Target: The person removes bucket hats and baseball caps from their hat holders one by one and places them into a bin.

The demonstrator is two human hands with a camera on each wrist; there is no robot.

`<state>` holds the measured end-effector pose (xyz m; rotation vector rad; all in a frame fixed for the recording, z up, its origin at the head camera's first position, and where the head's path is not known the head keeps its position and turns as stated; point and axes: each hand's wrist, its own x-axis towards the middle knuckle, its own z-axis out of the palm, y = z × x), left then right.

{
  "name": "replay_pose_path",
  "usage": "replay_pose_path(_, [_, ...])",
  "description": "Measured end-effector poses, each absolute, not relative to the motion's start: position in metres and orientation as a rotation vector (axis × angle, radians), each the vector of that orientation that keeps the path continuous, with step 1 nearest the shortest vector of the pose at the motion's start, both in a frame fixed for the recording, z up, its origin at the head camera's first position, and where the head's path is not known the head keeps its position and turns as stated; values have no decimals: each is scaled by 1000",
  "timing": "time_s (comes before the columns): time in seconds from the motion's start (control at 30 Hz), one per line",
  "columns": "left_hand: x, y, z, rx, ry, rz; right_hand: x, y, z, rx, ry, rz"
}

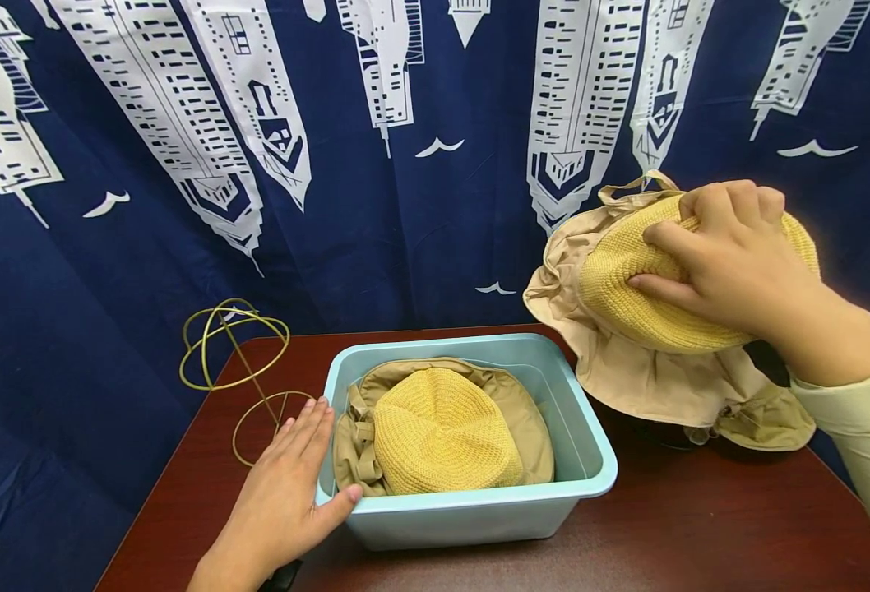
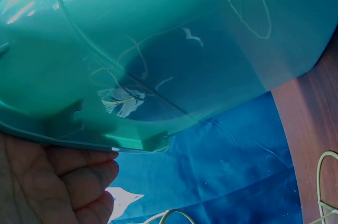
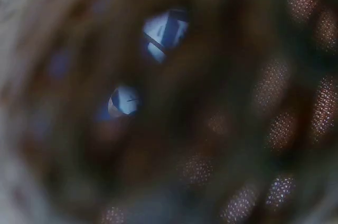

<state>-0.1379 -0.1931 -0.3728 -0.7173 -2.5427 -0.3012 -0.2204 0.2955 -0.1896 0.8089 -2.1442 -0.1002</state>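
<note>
A light blue plastic bin [image 1: 472,518] stands on the table, with a yellow-crowned hat [image 1: 442,432] with a khaki brim lying inside. My left hand [image 1: 287,485] rests along the bin's left side with its fingers extended and its thumb at the front rim. In the left wrist view, its fingers [image 2: 87,182] touch the outside just under the rim. Raised at the right, a sun hat [image 1: 620,288] with a yellow knitted crown and ruffled beige brim hangs tilted. My right hand [image 1: 738,255] grips its crown from above. The right wrist view is dark and blurred.
On the left of the dark red table [image 1: 701,510] stands a gold wire hat stand [image 1: 253,374]. Below the raised hat, an olive cloth piece [image 1: 768,421] shows, partly hidden. A navy curtain [image 1: 420,247] with white building prints hangs behind.
</note>
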Motion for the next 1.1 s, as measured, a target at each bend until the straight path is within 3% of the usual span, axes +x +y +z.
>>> replay_pose_path(0.53, [-137,-193,-371,-709,-2552,-305,-221,235,-164,949,-2002,-88])
replay_pose_path(1.1, [-137,-192,-372,-698,-2560,-306,-224,151,-179,1172,-1881,-92])
